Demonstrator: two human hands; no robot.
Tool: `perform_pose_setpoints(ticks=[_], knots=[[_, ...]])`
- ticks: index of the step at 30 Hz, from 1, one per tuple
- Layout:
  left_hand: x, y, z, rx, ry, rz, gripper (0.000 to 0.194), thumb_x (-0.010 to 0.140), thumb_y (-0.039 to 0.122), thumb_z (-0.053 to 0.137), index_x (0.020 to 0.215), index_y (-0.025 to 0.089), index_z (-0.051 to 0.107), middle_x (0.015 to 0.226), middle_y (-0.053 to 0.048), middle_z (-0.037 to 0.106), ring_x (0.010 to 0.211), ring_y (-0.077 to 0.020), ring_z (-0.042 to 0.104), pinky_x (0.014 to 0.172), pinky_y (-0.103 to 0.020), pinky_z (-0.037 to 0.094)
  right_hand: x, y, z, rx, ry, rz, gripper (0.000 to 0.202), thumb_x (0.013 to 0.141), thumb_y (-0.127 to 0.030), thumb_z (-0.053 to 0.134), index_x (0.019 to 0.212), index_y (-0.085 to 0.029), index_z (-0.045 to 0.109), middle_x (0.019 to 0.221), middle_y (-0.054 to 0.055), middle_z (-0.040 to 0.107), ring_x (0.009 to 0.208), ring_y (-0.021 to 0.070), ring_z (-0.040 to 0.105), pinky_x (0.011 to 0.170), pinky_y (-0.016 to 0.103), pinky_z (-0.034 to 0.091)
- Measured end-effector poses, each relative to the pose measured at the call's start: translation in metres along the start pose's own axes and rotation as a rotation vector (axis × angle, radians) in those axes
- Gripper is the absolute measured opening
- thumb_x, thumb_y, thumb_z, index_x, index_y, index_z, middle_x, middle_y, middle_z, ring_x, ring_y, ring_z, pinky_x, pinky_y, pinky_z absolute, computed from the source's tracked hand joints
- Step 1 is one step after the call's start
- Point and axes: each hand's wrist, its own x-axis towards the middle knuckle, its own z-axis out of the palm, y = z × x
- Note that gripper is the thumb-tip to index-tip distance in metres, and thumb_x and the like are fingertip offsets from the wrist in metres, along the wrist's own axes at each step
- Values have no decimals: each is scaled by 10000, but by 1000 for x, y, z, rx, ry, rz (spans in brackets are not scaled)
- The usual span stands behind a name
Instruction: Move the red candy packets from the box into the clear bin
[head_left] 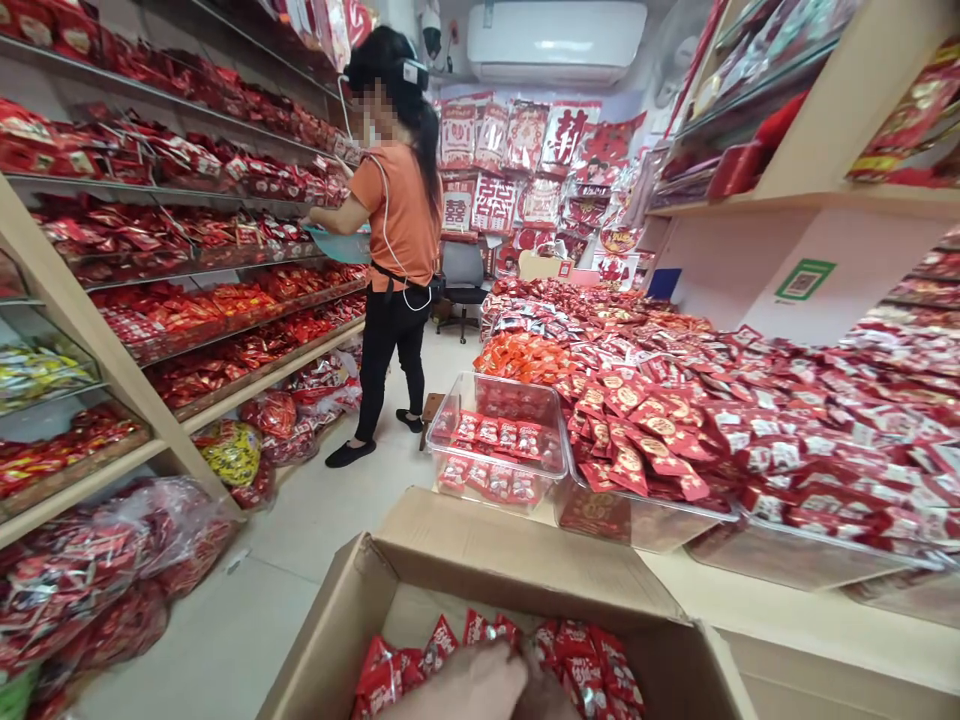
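A cardboard box (517, 560) stands open in front of me, with small red candy packets (589, 660) lying inside it. Both my hands reach down among these packets, close against each other. My left hand (469, 685) is closed, its fingers curled at the packets just beyond it; what they grip is hidden. Beside it my right hand (541, 685) is smeared by motion and partly covered, so its fingers do not show clearly.
Behind the box, a clear plastic bin (499, 450) holds rows of red packets. More bins (637, 520) heaped with packets run right. Stocked shelves (157, 190) line the left wall; bagged packets (112, 570) lie on the floor. A person in an orange top (405, 210) stands by the shelves.
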Motion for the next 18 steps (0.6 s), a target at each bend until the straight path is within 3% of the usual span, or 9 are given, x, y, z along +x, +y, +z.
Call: perform_pose_setpoints(ticks=[2,4,7,10,14,18], knots=[[0,-16,27,88,-150,-143,421,725,201,452,1142,147,486,1071,-190,563,959,-328,536,788,-476,411,-1,4,9,-82,-212,-13,252,665,-166,559,870,-266,666,934,78,661,872,277,600,537,366,519],[0,-31,46,108,-178,-194,541,700,225,492,1227,152,391,1106,-195,538,1014,-332,505,828,-469,390,-3,6,15,-134,-364,3,394,692,-68,463,1004,-254,616,1031,116,616,1024,307,517,608,413,521],[4,-39,59,115,-164,-221,632,650,200,529,1254,165,344,1086,-184,540,1004,-310,512,833,-428,395,-4,7,18,-157,-468,37,519,726,-12,343,1195,-194,469,1201,161,490,1137,309,407,729,471,481],[12,-35,58,97,-224,-281,759,555,159,587,1264,173,318,1108,-180,524,981,-317,524,788,-411,419,-5,5,12,-166,-452,16,517,736,-17,332,1214,-178,443,1210,173,469,1129,315,410,729,495,471],[15,-27,43,41,-319,-291,949,439,170,676,1291,184,258,1072,-168,551,943,-349,535,743,-428,432,-5,2,1,-180,-498,32,535,691,-12,403,1199,-170,457,1158,180,497,1076,327,449,667,465,495],[12,-21,27,14,-281,-281,938,405,257,722,1253,188,327,1009,-144,579,923,-356,536,755,-453,407,-5,-2,-2,-184,-472,50,558,706,27,322,1213,-170,443,1123,191,529,1061,323,472,642,445,500]])
